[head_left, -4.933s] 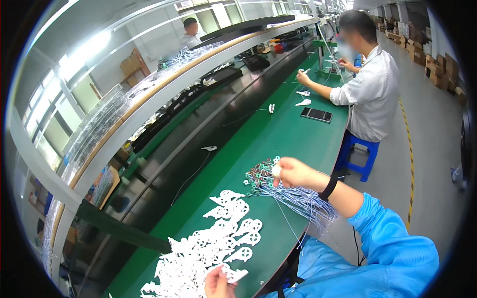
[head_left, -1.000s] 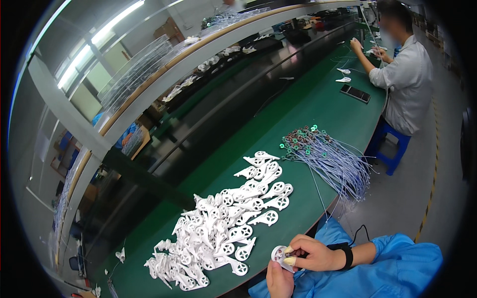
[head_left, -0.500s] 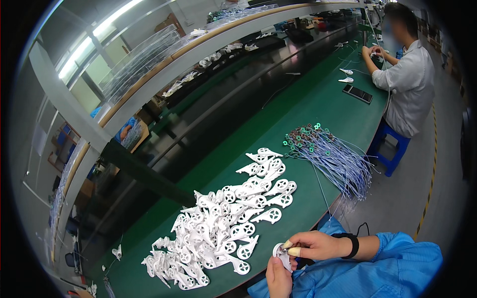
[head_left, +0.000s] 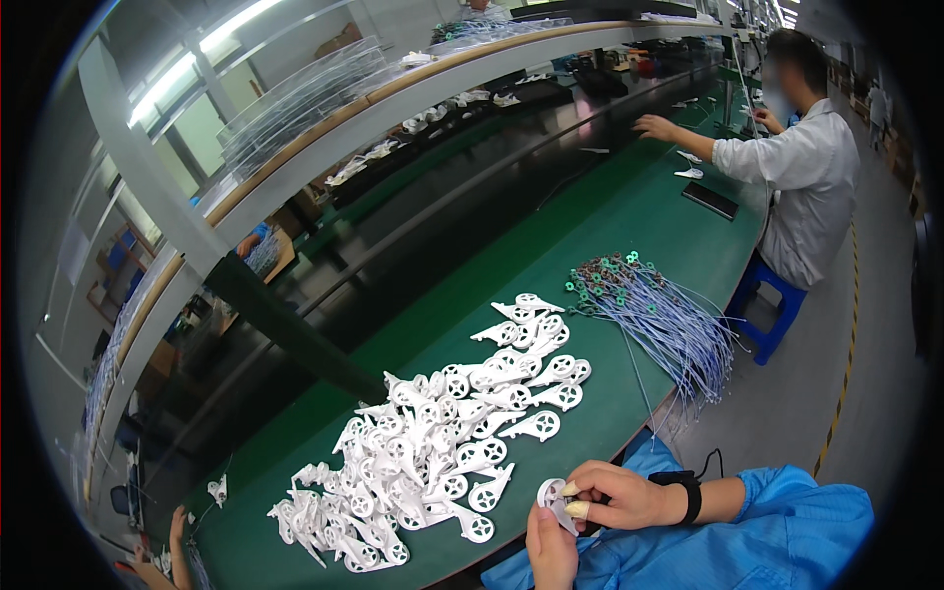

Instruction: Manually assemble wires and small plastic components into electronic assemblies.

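Observation:
Near the table's front edge, my left hand (head_left: 553,553) is closed around a white plastic housing (head_left: 552,498) with a round end, held upright. My right hand (head_left: 621,496) has yellow covers on its thumb and a finger, and their tips are pressed together at the housing's round end. Whatever is between those tips is too small and hidden to make out. Just left of my hands lies a large heap of similar white housings (head_left: 423,442), each with a spoked round end and a tapered arm.
A bundle of thin bluish wires (head_left: 678,334) with green and brown rings lies at the table's right edge. Beyond it are a phone (head_left: 710,201) and a co-worker (head_left: 821,187) on a blue stool (head_left: 765,313). Another person's hand (head_left: 178,541) shows at lower left. A shelf (head_left: 295,147) runs above the dark belt.
The co-worker's arm has stretched out leftward over the table. Another person's hand has come into view at lower left. My fingers have shifted slightly on the housing, which stays held.

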The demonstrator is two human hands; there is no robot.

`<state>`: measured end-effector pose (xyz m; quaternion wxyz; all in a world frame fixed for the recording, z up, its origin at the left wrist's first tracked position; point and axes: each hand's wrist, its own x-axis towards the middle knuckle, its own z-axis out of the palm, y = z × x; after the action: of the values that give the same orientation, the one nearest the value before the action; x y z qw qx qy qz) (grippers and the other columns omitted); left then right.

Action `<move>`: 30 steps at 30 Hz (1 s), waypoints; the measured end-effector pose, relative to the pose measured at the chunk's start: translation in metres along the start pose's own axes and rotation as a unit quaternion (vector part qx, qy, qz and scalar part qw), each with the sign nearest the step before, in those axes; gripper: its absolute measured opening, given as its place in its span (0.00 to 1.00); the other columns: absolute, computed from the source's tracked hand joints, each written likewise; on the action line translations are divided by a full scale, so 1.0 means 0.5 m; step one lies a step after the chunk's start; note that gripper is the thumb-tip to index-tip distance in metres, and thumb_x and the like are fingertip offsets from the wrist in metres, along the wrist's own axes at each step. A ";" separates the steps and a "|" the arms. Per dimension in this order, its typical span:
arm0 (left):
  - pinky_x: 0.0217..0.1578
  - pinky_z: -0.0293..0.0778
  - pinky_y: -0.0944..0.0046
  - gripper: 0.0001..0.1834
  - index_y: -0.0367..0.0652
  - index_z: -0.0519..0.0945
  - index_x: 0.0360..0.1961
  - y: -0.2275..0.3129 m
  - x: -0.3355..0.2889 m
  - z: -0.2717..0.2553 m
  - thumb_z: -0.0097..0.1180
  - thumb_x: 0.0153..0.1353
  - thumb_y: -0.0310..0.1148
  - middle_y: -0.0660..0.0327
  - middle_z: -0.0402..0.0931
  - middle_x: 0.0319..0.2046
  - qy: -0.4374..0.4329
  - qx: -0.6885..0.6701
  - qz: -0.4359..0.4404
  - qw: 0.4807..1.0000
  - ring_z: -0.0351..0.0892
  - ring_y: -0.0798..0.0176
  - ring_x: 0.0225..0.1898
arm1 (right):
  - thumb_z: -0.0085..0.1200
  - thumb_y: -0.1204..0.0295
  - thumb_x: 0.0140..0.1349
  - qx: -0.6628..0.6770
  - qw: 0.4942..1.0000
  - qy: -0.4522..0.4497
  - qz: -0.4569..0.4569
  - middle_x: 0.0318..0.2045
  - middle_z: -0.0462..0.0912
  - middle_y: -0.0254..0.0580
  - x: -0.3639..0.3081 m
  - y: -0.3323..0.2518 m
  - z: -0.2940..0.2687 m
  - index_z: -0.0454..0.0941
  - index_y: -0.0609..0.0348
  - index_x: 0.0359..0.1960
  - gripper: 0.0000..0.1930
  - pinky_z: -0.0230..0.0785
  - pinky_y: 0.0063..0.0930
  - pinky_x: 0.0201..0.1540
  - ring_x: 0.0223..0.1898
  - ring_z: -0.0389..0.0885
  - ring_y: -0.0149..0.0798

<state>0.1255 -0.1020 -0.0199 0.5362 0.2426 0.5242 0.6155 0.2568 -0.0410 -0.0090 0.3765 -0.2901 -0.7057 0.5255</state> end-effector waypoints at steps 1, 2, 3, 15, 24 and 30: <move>0.34 0.71 0.75 0.20 0.35 0.68 0.54 -0.001 -0.001 -0.008 0.34 0.73 0.40 0.58 0.73 0.42 -0.023 -0.025 -0.010 0.999 0.72 0.72 0.35 | 0.57 0.78 0.59 -0.001 1.000 0.000 0.000 0.42 0.75 0.45 -0.003 0.006 0.006 0.73 0.66 0.46 0.14 0.73 0.23 0.38 0.38 0.79 0.30; 0.34 0.71 0.75 0.20 0.35 0.68 0.54 -0.001 -0.002 -0.008 0.34 0.73 0.40 0.58 0.73 0.42 -0.024 -0.026 -0.010 0.999 0.72 0.72 0.35 | 0.56 0.79 0.59 0.030 0.999 0.017 0.009 0.42 0.75 0.45 -0.005 0.012 0.014 0.73 0.67 0.46 0.13 0.74 0.22 0.36 0.35 0.79 0.30; 0.34 0.71 0.74 0.21 0.35 0.66 0.56 -0.001 -0.004 -0.008 0.34 0.73 0.40 0.58 0.73 0.42 -0.037 -0.028 -0.012 0.999 0.72 0.72 0.35 | 0.56 0.80 0.59 0.062 0.997 0.033 0.020 0.42 0.75 0.44 -0.006 0.015 0.019 0.73 0.68 0.45 0.12 0.74 0.21 0.34 0.33 0.79 0.30; 0.18 0.54 0.79 0.21 0.35 0.65 0.60 0.002 -0.004 -0.010 0.36 0.73 0.38 0.71 0.64 0.22 -0.064 0.021 0.042 0.997 0.58 0.79 0.18 | 0.54 0.82 0.57 -0.102 0.987 0.059 -0.114 0.42 0.76 0.52 0.020 0.008 0.028 0.73 0.67 0.46 0.14 0.72 0.32 0.43 0.40 0.78 0.50; 0.30 0.68 0.73 0.22 0.32 0.66 0.58 -0.021 0.003 -0.013 0.37 0.72 0.38 0.59 0.73 0.34 -0.037 0.085 0.047 0.995 0.71 0.69 0.30 | 0.53 0.88 0.48 -0.169 0.965 0.096 -0.177 0.40 0.78 0.53 0.022 0.033 0.031 0.74 0.65 0.41 0.16 0.74 0.35 0.41 0.39 0.79 0.53; 0.51 0.68 0.63 0.22 0.30 0.66 0.58 -0.003 -0.006 0.015 0.38 0.72 0.37 0.49 0.72 0.51 -0.015 0.202 0.129 0.971 0.72 0.56 0.51 | 0.50 0.89 0.47 -0.145 0.979 0.064 -0.129 0.40 0.78 0.52 0.028 0.032 0.024 0.74 0.66 0.39 0.16 0.74 0.34 0.41 0.39 0.79 0.52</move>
<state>0.1336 -0.1021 -0.0180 0.4001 0.4208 0.5938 0.5570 0.2394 -0.0315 -0.0231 0.4394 -0.2808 -0.7805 0.3448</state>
